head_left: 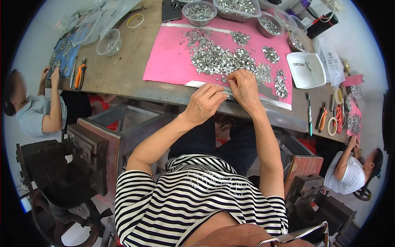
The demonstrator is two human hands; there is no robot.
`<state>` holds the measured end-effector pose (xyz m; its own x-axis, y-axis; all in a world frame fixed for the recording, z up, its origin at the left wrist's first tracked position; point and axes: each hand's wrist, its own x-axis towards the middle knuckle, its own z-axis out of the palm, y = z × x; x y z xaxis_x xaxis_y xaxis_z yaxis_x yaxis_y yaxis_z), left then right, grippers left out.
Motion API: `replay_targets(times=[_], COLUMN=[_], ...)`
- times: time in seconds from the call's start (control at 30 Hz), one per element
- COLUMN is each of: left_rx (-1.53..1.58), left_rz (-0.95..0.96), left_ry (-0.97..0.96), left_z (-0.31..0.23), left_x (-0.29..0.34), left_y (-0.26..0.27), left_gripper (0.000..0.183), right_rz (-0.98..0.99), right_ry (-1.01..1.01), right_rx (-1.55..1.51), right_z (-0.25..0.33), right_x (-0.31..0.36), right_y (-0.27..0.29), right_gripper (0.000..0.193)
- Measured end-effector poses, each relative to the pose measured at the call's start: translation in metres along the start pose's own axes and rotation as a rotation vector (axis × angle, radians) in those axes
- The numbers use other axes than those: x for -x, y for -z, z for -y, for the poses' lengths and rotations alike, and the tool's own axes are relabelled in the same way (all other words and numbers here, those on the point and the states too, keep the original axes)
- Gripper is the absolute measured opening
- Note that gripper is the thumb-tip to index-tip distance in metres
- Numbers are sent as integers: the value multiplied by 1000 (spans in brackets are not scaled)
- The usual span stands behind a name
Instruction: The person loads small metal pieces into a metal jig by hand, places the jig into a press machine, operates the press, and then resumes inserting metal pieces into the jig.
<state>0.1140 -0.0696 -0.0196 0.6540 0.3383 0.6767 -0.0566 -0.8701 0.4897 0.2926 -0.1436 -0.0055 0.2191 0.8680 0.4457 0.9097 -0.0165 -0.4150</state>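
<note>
Glasses (303, 232) sit nearest, hands (205, 102) (246, 89) by silvery pieces (220, 59), tubs (200, 23) beyond.

At the upper left of the frame, a yellow tape ring (141, 17) lies on the brown surface (127, 57), with orange-handled pliers (77, 78) lower down near its edge. A dark phone (170, 12) rests at the top centre. Toward the right are a white tray (306, 81), a toothbrush (309, 108) and a cream tape roll (329, 131). Dark machines stand at the lower left (86, 156) and lower right (306, 187); one co-worker (35, 117) sits at the far left, another (346, 175) at the far right.
</note>
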Motion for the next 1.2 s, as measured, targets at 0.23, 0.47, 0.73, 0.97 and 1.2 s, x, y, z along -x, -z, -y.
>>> replay_targets(times=[0.23, 0.47, 0.73, 0.97, 1.2], left_rx=[13, -190, 26, -98, -135], left_rz=[-20, 197, 158, 198, 107], left_ry=[136, 146, 212, 269, 328], left_z=[13, 42, 41, 35, 38], left_x=[-18, -39, -43, -25, -15], left_y=[4, 3, 9, 31, 29], left_gripper=[15, 15, 8, 9, 9], right_rz=[78, 75, -40, -146, -132], right_ry=[-64, -200, -118, -55, 116], right_rx=[49, -201, -232, -162, -68], right_z=[-4, 15, 32, 37, 36], right_x=[13, 18, 41, 49, 48], right_y=[22, 38, 27, 10, 17], right_gripper=[6, 8, 10, 13, 16])
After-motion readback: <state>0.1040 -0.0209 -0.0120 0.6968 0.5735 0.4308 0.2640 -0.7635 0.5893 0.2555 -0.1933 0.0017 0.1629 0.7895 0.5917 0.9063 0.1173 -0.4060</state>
